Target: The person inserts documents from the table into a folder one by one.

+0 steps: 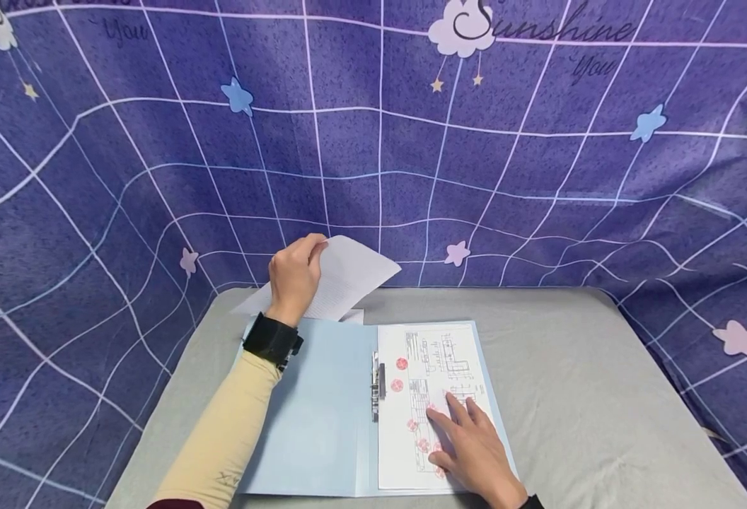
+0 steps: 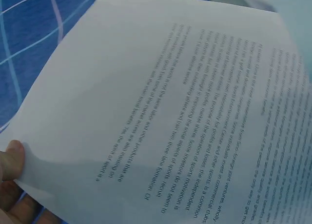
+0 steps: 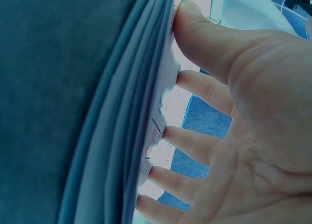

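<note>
A light blue folder (image 1: pixel 313 410) lies spread open on the table. My left hand (image 1: pixel 295 276) is beyond its far left edge and pinches a sheet of paper (image 1: pixel 351 276) by a corner. In the left wrist view the thumb presses on that printed sheet (image 2: pixel 146 102), whose text runs aslant. Drawings and red stamp marks cover the top page (image 1: pixel 433 367) on the folder's right side. On this page rests my right hand (image 1: pixel 475 449) with its fingers spread. The right wrist view shows the fingertips touching the edge of the stacked pages (image 3: pixel 158 102).
A metal clip (image 1: pixel 375 387) sits along the folder's spine. White paper (image 1: pixel 354 316) shows beneath the lifted sheet, behind the folder. The grey tabletop (image 1: pixel 577 396) extends to the right. A purple curtain (image 1: pixel 361 162) with grid lines and stars hangs behind and at both sides.
</note>
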